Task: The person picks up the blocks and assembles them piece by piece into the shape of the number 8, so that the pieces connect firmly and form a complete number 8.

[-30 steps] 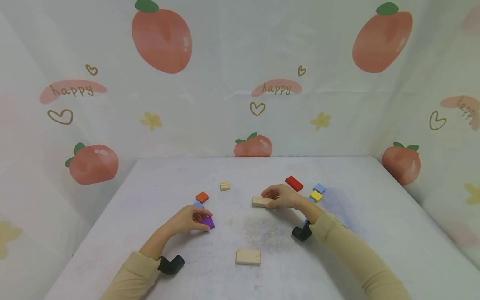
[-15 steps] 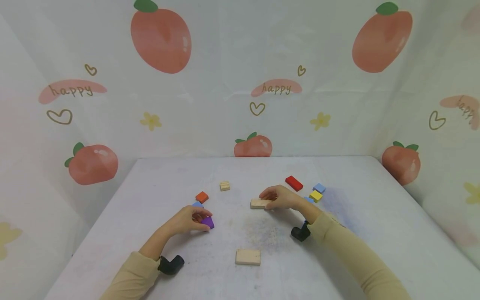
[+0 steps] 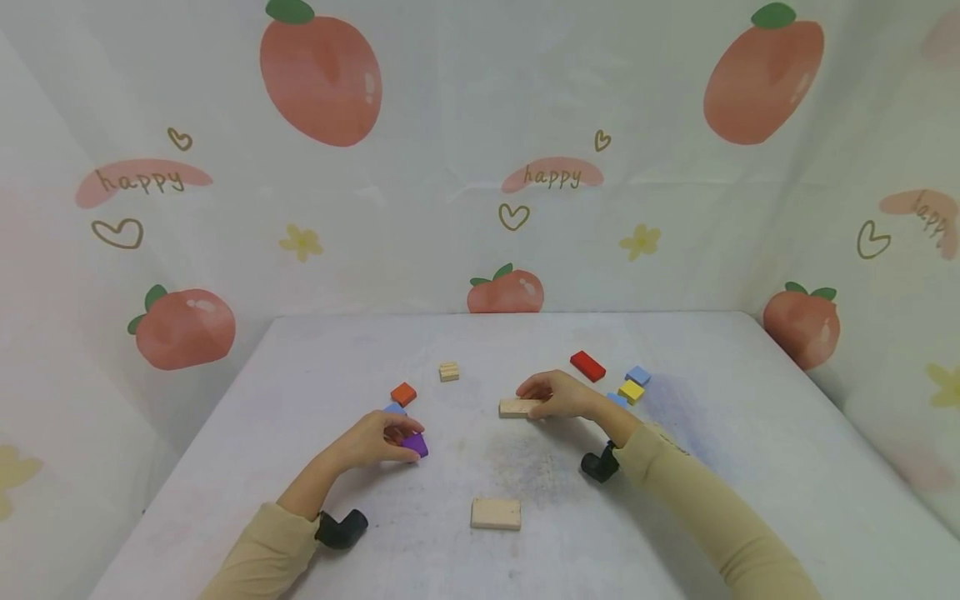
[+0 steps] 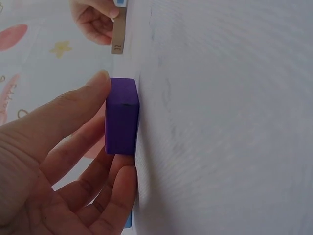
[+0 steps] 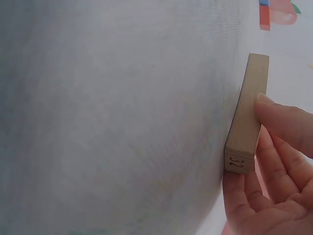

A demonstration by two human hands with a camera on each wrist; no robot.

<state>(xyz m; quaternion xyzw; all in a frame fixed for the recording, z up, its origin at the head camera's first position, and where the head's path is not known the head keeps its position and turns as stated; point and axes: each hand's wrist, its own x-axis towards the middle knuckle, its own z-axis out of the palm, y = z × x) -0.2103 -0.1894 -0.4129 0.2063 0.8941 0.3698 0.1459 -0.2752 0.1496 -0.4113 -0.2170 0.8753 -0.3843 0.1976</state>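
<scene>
In the head view the left hand (image 3: 372, 442) pinches a purple block (image 3: 416, 445) on the table, left of the middle. The left wrist view shows the thumb on one side of that purple block (image 4: 122, 116) and fingers below it. To the right, the right hand (image 3: 558, 395) holds a long natural wood block (image 3: 515, 407) by its right part. Up close in the right wrist view, this wooden block (image 5: 247, 110) lies on the table, marked 32 on its end, with the thumb against its side.
A flat wooden block (image 3: 496, 513) lies near the front. Behind the left hand are an orange-red block (image 3: 403, 394) and a blue one; a small ridged wooden piece (image 3: 449, 372) sits farther back. Red (image 3: 588, 366), blue (image 3: 638, 376) and yellow (image 3: 632, 392) blocks lie behind the right forearm.
The right hand and its wooden block have shifted slightly to the left. The left hand stays at the purple block without visible movement.
</scene>
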